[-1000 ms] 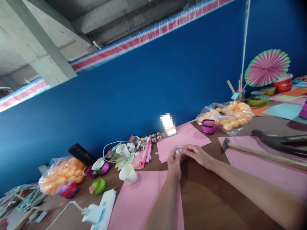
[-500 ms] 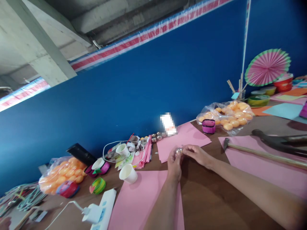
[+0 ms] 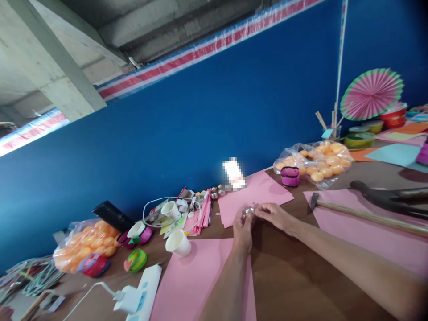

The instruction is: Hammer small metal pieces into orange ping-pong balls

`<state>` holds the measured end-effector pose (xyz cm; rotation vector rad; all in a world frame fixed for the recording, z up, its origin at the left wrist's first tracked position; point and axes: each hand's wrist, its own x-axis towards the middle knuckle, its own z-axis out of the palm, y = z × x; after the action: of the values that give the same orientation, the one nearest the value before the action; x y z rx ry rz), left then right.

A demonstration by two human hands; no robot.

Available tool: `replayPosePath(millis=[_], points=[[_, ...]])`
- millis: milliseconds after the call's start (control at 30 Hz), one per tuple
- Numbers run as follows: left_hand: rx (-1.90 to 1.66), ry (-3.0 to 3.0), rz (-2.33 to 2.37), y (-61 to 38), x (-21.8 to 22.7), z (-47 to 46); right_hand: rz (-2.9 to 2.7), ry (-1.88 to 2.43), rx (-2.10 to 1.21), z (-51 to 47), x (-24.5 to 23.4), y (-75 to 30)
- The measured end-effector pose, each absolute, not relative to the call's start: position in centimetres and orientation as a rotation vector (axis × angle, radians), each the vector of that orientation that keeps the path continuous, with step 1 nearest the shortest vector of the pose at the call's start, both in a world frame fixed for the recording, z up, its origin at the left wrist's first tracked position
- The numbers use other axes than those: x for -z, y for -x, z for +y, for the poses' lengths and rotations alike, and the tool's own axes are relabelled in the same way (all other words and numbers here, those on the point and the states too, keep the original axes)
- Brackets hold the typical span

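1. Small silver piece (image 3: 249,209): round, shiny, detail too small to tell. Held just above table (image 3: 294,276), over near edge of far pink sheet (image 3: 257,191), betw. both hands.
2. L hand (image 3: 243,229): fingers curled, tips pinching the small silver piece from its L side. Forearm comes up from bottom of frame.
3. R hand (image 3: 274,215): fingers drawn together, tips on same piece from the R. Both hands' fingertips meet at it.
4. Near pink sheet (image 3: 197,285): flat on table, under L forearm.
5. Hammer (image 3: 364,216): lies on third pink sheet (image 3: 374,240), R of hands, well apart, head twd. them.
6. Bag of orange balls (image 3: 317,162): clear plastic, back R by blue wall (image 3: 200,125). Pink roll (image 3: 290,176) just in front of it.
7. Second bag of orange balls (image 3: 83,243): far L.
8. Paper cup (image 3: 178,243): white, tilted, L of hands.
9. Power strip (image 3: 142,294): white, near L, plug in it.
10. Silver balls (image 3: 217,191): small cluster by wall.
11. Paper fan (image 3: 371,93): pink/green, upright, far R.
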<state>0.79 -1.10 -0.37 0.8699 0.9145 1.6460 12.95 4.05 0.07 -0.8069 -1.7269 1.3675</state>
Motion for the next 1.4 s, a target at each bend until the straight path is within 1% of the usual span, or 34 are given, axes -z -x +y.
replayPosePath(millis=[233, 733, 900, 1133, 1267, 1400], points=[[-1.652, -0.97, 1.044, -0.8, 0.4, -1.2, -1.667, 0.818, -1.405, 4.0, 0.0, -13.0], [-1.661, -1.083, 1.106, -1.1, -0.1, -1.5, -1.541, 0.836, -1.444, 4.0, 0.2, -12.7], [-1.632, -1.125, 1.073, -1.0, 0.1, -1.5, -1.393, 0.783, -1.535, 4.2, 0.4, -12.5], [-1.671, -0.931, 1.051, -0.8, 0.8, -1.0, -1.47, 0.75, -1.523, 4.5, 0.9, -12.6], [-1.66, -0.813, 1.006, -0.7, 0.9, -0.7, -1.437, 0.819, -1.526, 4.5, -1.0, -12.9], [-1.666, -0.772, 0.971, -0.8, 0.5, -0.9, -1.543, 0.891, -1.391, 3.7, -4.5, -15.2]])
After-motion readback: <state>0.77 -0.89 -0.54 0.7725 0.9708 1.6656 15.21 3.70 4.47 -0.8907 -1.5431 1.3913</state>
